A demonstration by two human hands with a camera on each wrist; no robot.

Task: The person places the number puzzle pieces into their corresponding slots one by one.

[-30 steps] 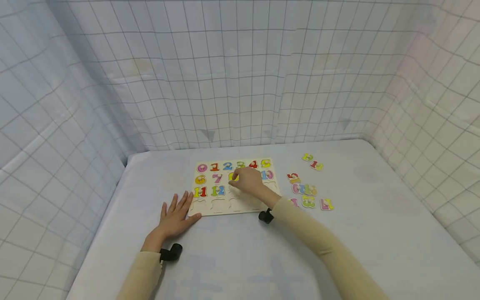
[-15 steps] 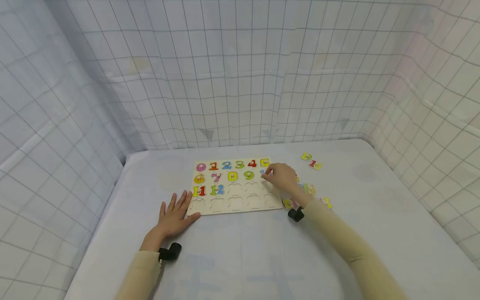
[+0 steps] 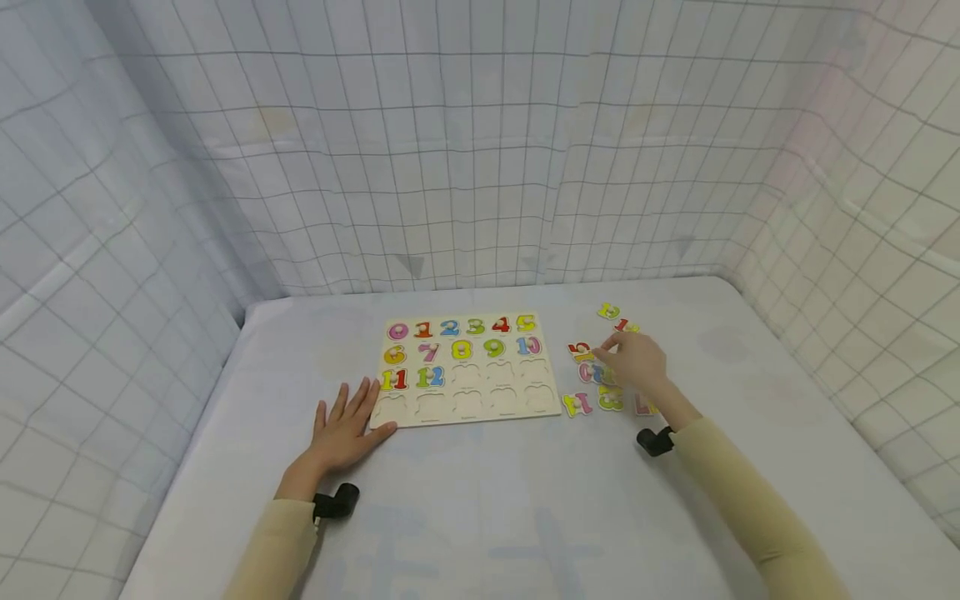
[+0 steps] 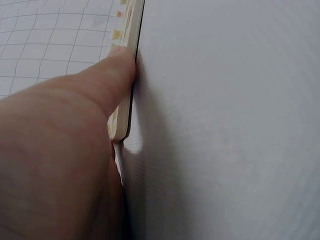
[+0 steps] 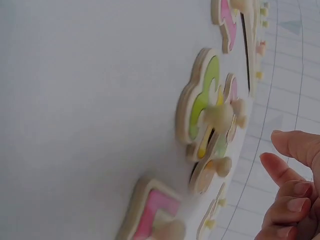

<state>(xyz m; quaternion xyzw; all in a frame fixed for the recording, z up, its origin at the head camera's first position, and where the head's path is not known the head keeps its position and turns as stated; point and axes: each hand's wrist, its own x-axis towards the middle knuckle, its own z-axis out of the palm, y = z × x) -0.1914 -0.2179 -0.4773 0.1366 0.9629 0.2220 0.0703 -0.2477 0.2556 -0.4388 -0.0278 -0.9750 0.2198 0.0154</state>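
The wooden number puzzle board (image 3: pixel 450 414) lies flat on the table, its knobbed numbers 0 to 12 sitting in the upper slots. My left hand (image 3: pixel 342 429) rests with spread fingers at the board's left front corner, and in the left wrist view the thumb (image 4: pixel 112 72) touches the board's edge. Over the loose pieces on the right hovers my right hand (image 3: pixel 636 363). In the right wrist view its thumb and index finger (image 5: pixel 280 170) stand slightly apart with nothing between them. Nearest to its fingertips is the red and orange 15 piece (image 3: pixel 581 352).
Right of the board lie several more loose pieces, among them a pink and yellow one (image 3: pixel 577 405), the 13 piece (image 3: pixel 611 398) and a yellow-green piece (image 3: pixel 608 311) farther back. The right hand partly hides some. White gridded cloth (image 3: pixel 480 150) walls the table's back and sides.
My right hand has moved from over the middle of the board, past the 10, to the loose pieces on the right. My left hand stays at the board's corner.
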